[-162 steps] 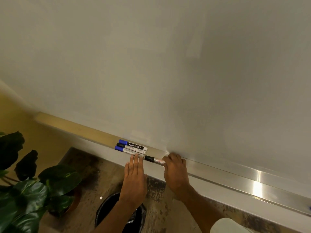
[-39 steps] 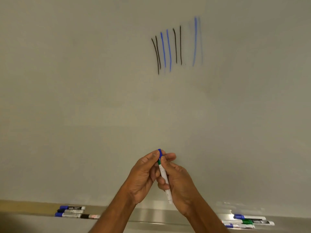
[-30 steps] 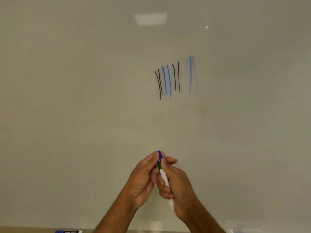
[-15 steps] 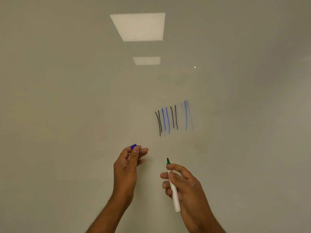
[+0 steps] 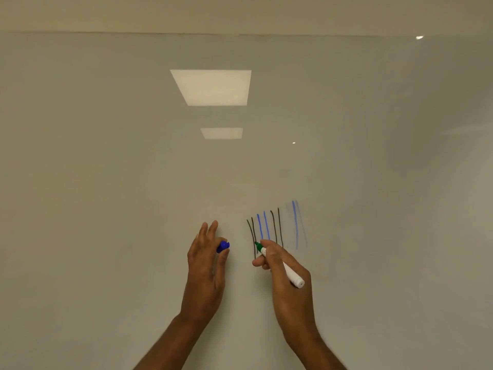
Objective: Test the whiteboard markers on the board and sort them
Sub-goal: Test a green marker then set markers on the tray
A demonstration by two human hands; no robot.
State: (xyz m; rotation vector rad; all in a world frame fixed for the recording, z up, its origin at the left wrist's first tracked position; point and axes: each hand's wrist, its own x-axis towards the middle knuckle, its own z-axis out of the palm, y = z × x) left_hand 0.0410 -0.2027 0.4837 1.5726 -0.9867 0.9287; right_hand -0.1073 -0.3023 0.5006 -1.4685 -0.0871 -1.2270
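Observation:
A large whiteboard [image 5: 133, 169] fills the view. Several short vertical test strokes [image 5: 274, 228], black and blue, are drawn on it right of centre. My right hand [image 5: 286, 279] grips a white marker [image 5: 289, 272] with a green tip, and the tip points up-left at the lower end of the leftmost black strokes. Whether the tip touches the board I cannot tell. My left hand [image 5: 206, 265] pinches a blue cap [image 5: 223, 247] between thumb and forefinger, its other fingers spread upward. The tray and the other markers are out of view.
Two ceiling lights [image 5: 213, 88] are reflected in the board above the strokes. The board's top edge [image 5: 240, 33] runs across the upper part of the view, with wall above it.
The blue cap came off the marker into my left hand. My hands parted, and my right hand carried the green tip up to the strokes. The view tilted upward, off the tray.

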